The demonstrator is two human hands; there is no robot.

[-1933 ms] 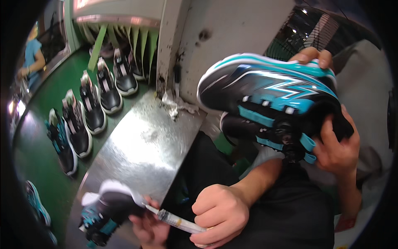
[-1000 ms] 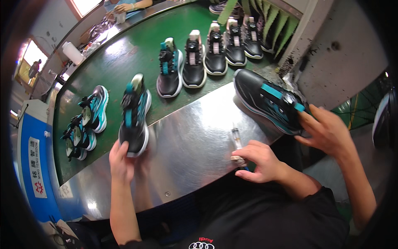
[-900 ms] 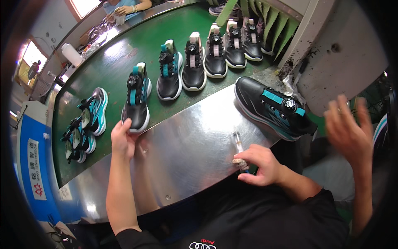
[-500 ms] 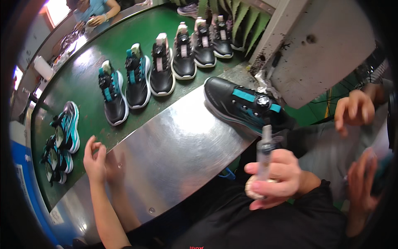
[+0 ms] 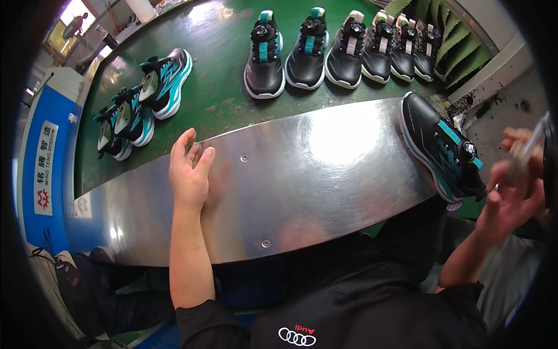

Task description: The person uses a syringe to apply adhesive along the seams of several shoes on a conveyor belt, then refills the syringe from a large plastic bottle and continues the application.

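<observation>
My left hand (image 5: 190,171) is held over the metal plate (image 5: 302,192), palm turned inward, fingers loosely bent and thumb apart. It holds nothing. At the far right my right hand (image 5: 511,203) is raised, fingers closed about the lower end of a clear syringe (image 5: 537,135). Motion blurs that grip, and the syringe slants up toward the picture's rim. Close to my right hand, on the right end of the plate, lies a black sneaker (image 5: 436,142) with a teal strap and a round dial, its toe pointing away. Another person's fingers (image 5: 516,138) show just behind the syringe.
Several black sneakers (image 5: 343,55) stand in a row on the green table (image 5: 226,110). More teal-and-black sneakers (image 5: 165,84) lie on their sides at the left. Green strips (image 5: 459,49) hang at the back right beside a stained post (image 5: 494,78). A blue machine (image 5: 43,168) stands left.
The view has swung left, so the shoes sit farther right. My right hand has moved with the syringe to the far right, near the other person's hand. My left hand stays open.
</observation>
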